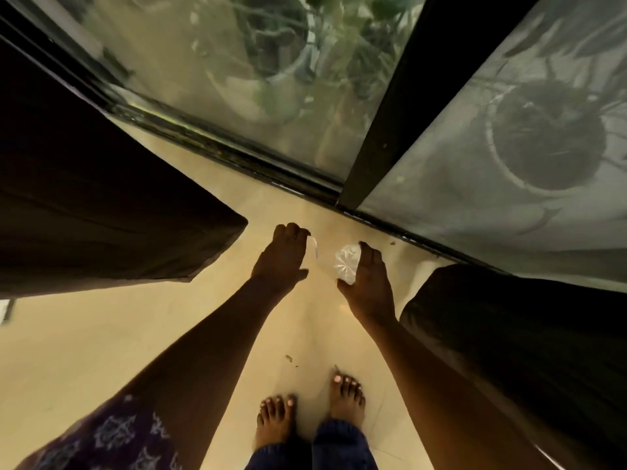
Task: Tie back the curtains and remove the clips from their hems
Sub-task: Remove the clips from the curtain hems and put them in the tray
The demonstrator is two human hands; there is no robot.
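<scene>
Two dark curtains hang on either side of me: the left curtain (101,205) with its hem above the floor, and the right curtain (509,334) bunched close to my right arm. My left hand (281,256) reaches forward over the floor and pinches a small clear clip (77,247) at its fingertips. My right hand (369,283) is curled around a clear faceted plastic piece (347,262). The two hands are close together, a small gap between them.
A sliding glass door with a black frame (390,106) and floor track (271,164) runs across ahead; potted plants show behind the glass. My bare feet (312,412) stand on the cream tiled floor (101,351). Small debris specks lie near my feet.
</scene>
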